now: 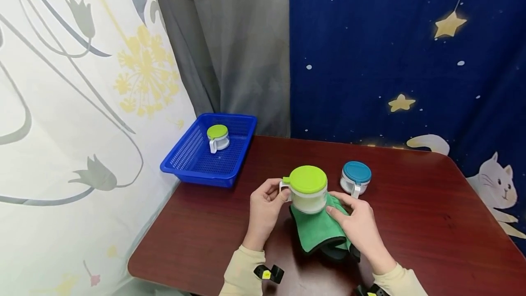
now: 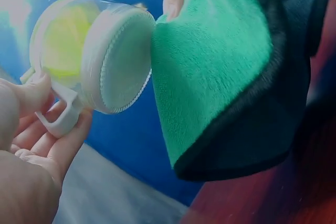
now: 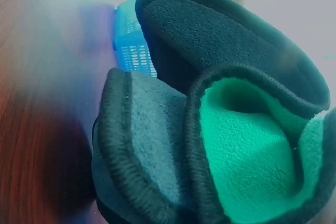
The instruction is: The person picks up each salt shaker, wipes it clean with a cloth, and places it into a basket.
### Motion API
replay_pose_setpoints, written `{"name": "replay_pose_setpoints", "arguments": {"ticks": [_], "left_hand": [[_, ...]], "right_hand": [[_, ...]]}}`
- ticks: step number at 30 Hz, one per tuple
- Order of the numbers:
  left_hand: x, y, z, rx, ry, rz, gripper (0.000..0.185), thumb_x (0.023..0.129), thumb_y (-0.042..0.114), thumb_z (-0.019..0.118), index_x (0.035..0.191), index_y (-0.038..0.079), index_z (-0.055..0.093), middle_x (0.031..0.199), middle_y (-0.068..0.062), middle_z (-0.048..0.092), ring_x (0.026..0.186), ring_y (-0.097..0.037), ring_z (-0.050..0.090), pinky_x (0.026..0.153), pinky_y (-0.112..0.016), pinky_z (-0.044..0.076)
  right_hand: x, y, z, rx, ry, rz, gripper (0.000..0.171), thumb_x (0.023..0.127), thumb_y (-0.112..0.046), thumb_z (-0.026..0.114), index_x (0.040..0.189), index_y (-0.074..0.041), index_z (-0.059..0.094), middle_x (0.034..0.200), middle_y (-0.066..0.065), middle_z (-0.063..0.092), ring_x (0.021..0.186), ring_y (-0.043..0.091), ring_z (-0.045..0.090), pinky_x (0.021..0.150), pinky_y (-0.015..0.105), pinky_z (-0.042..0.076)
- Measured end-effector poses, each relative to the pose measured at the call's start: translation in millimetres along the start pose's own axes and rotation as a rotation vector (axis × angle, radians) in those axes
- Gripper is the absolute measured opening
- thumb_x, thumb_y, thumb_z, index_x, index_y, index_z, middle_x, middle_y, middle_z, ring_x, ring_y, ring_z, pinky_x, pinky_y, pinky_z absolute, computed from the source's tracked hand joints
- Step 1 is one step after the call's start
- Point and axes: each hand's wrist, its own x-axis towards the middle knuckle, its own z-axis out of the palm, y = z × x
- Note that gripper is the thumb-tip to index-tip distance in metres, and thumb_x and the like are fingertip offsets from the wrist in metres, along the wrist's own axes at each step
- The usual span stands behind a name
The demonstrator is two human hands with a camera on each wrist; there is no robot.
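Observation:
A clear seasoning jar (image 1: 309, 191) with a lime-green lid and white handle is held up over the table. My left hand (image 1: 265, 211) pinches its handle, and in the left wrist view the jar's ribbed base (image 2: 127, 61) is turned toward the cloth. In my right hand (image 1: 360, 223) is a green cloth (image 1: 314, 232) with dark edging and a dark back, gripped against the jar's right side. The cloth hangs below the jar, and its folds (image 3: 247, 150) fill much of the right wrist view, hiding most of that hand's fingers there.
A blue-lidded jar (image 1: 356, 175) stands on the dark red table (image 1: 431, 214), just beyond my right hand. At the back left is a blue plastic basket (image 1: 205, 175) holding another green-lidded jar (image 1: 218, 138). Curtains (image 1: 255, 49) hang behind the table.

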Motion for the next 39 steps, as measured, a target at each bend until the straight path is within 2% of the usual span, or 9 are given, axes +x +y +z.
{"name": "replay_pose_setpoints", "arguments": {"ticks": [5, 7, 13, 19, 23, 28, 31, 36, 39], "left_hand": [[-2.7, 8.5, 6.2, 0.126, -0.044, 0.032, 0.031, 0.085, 0.009, 0.08, 0.114, 0.008, 0.07, 0.106, -0.012, 0.073, 0.099, -0.026, 0.072, 0.081, -0.037, 0.058], [-2.8, 14.5, 9.2, 0.149, -0.047, 0.017, 0.031, 0.082, 0.007, 0.082, 0.111, 0.007, 0.071, 0.104, -0.011, 0.074, 0.098, -0.025, 0.072, 0.081, -0.036, 0.058], [-3.2, 28.0, 18.3, 0.189, -0.042, -0.038, 0.026, 0.076, 0.002, 0.086, 0.095, 0.004, 0.069, 0.108, -0.01, 0.074, 0.096, -0.021, 0.073, 0.078, -0.034, 0.059], [-5.9, 30.8, 24.5, 0.194, -0.02, 0.001, 0.027, 0.074, 0.001, 0.088, 0.087, 0.002, 0.064, 0.114, -0.01, 0.073, 0.095, -0.021, 0.073, 0.079, -0.034, 0.058], [-8.1, 29.6, 28.2, 0.176, 0.005, 0.034, 0.026, 0.075, 0.001, 0.086, 0.095, 0.004, 0.07, 0.112, -0.009, 0.073, 0.093, -0.022, 0.073, 0.078, -0.035, 0.059], [-8.4, 26.8, 33.2, 0.18, 0.024, 0.086, 0.036, 0.076, -0.002, 0.084, 0.11, 0.005, 0.073, 0.108, -0.009, 0.074, 0.094, -0.024, 0.073, 0.08, -0.039, 0.058], [-7.8, 27.4, 34.5, 0.191, 0.024, 0.093, 0.037, 0.076, -0.003, 0.084, 0.111, 0.005, 0.073, 0.109, -0.008, 0.074, 0.097, -0.023, 0.072, 0.081, -0.039, 0.058], [-8.5, 32.2, 34.1, 0.223, 0.016, 0.066, 0.024, 0.074, 0.002, 0.088, 0.092, 0.007, 0.072, 0.111, -0.005, 0.074, 0.094, -0.018, 0.073, 0.078, -0.035, 0.059], [-9.4, 34.5, 34.2, 0.249, 0.001, 0.052, 0.024, 0.072, 0.002, 0.09, 0.082, 0.007, 0.068, 0.11, -0.004, 0.074, 0.089, -0.017, 0.074, 0.074, -0.034, 0.06]], "right_hand": [[-1, 1, -2, 0.015, 0.016, 0.029, 0.035, 0.091, -0.024, 0.077, 0.125, -0.018, 0.071, 0.116, 0.001, 0.072, 0.105, 0.015, 0.067, 0.081, 0.025, 0.053], [-1, 1, -4, 0.016, 0.025, 0.031, 0.035, 0.091, -0.023, 0.077, 0.126, -0.019, 0.07, 0.117, 0.001, 0.072, 0.105, 0.015, 0.067, 0.08, 0.024, 0.053], [3, 3, -7, -0.013, 0.051, 0.015, 0.034, 0.092, -0.019, 0.076, 0.126, -0.019, 0.07, 0.114, 0.001, 0.073, 0.098, 0.013, 0.068, 0.074, 0.024, 0.054], [6, 5, -7, -0.079, 0.085, -0.024, 0.035, 0.092, -0.019, 0.075, 0.127, -0.017, 0.07, 0.114, 0.002, 0.072, 0.096, 0.015, 0.066, 0.073, 0.024, 0.053], [6, 5, -7, -0.096, 0.099, -0.031, 0.035, 0.092, -0.021, 0.076, 0.127, -0.018, 0.07, 0.113, 0.002, 0.072, 0.094, 0.016, 0.065, 0.071, 0.025, 0.052], [5, 5, -6, -0.109, 0.113, -0.039, 0.036, 0.092, -0.022, 0.076, 0.127, -0.017, 0.07, 0.117, 0.003, 0.071, 0.094, 0.016, 0.063, 0.068, 0.025, 0.051], [5, 6, -5, -0.114, 0.117, -0.044, 0.037, 0.091, -0.022, 0.076, 0.127, -0.016, 0.07, 0.12, 0.004, 0.071, 0.093, 0.016, 0.061, 0.066, 0.026, 0.049], [4, 8, -5, -0.135, 0.121, -0.047, 0.037, 0.09, -0.016, 0.077, 0.127, -0.012, 0.07, 0.117, 0.006, 0.071, 0.082, 0.016, 0.058, 0.062, 0.025, 0.047], [3, 9, -5, -0.149, 0.125, -0.047, 0.038, 0.089, -0.012, 0.077, 0.126, -0.011, 0.07, 0.111, 0.006, 0.072, 0.07, 0.015, 0.056, 0.057, 0.025, 0.046]]}}
